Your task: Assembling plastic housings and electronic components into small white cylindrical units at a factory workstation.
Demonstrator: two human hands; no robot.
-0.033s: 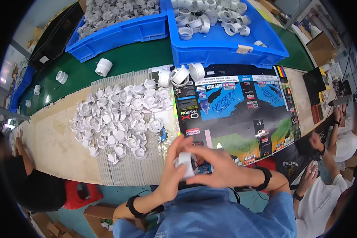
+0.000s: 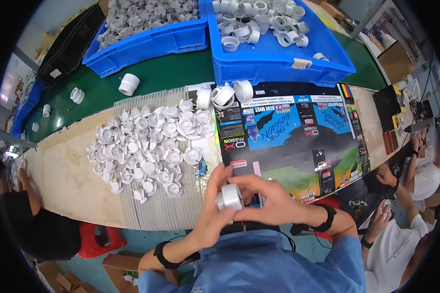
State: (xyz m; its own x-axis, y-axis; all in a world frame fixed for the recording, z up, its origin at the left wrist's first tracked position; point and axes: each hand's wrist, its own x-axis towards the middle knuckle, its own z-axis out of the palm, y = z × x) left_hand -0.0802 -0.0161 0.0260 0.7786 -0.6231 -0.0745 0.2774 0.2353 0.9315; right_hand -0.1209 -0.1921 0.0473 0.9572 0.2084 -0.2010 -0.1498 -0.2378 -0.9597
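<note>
Close in front of my body, a white cylindrical plastic fitting sits between my two hands. My left hand is closed round its left side, thumb low and fingers above. From the right, my right hand reaches over with bent fingers and thumb gripping the other side. The fingers hide part of the fitting. Left of my hands lies a pile of small white winged plastic caps on a ribbed clear mat. Beyond my hands, several white fittings stand in a group near the blue bin.
A blue bin of white ring fittings stands at the back, beside another blue bin full of small white parts. Printed dark sheeting covers the table's right side. Loose fittings lie on the green surface. Other people sit at both sides.
The white fitting has tilted slightly between my hands, and my fingers have shifted a little around it. The rest of the scene shifts only very slightly in view.
</note>
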